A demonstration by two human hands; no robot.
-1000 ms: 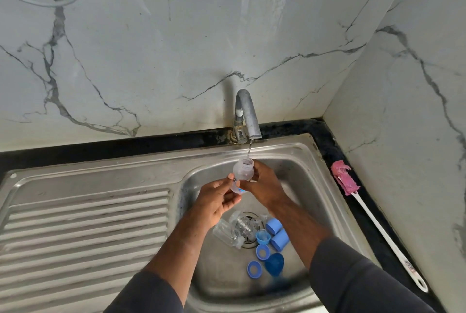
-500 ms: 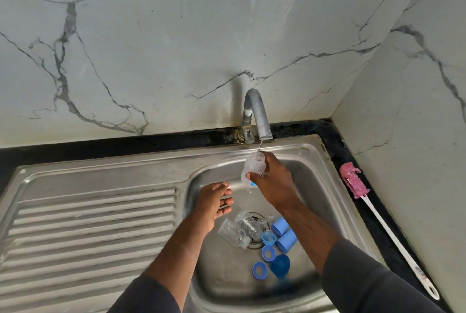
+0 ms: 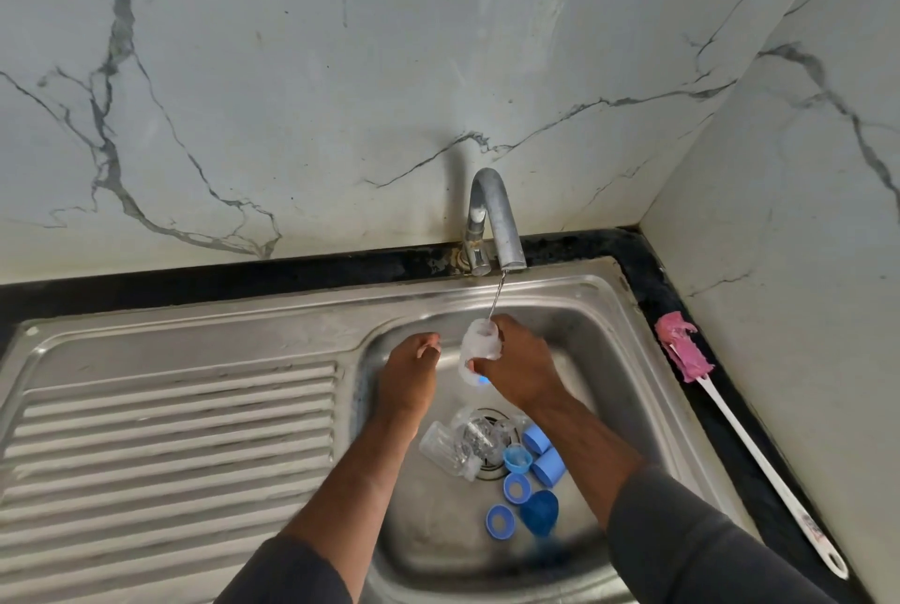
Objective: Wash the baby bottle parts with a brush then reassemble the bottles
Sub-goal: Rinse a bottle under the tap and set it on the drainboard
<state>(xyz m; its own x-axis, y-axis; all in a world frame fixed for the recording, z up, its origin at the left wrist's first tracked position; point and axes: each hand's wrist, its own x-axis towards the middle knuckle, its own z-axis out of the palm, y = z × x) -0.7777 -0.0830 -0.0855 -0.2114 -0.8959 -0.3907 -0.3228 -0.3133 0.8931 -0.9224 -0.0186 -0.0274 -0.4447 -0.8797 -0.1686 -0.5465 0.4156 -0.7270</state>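
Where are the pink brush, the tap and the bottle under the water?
Pink brush (image 3: 684,351): head view, on its pink head.
Tap (image 3: 504,219): head view, on the curved spout.
Bottle (image 3: 479,344): head view, on its clear body.

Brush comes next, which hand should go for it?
Right, probably. The brush lies on the counter on that side. The right hand grips the bottle, but the empty left hand beside it could take that over first.

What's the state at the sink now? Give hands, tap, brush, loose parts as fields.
right hand: grips a bottle under the stream
left hand: beside it, holds nothing
tap: running thinly
brush: on the counter right of the sink, untouched
loose parts: blue caps and rings, plus a second bottle, on the sink floor
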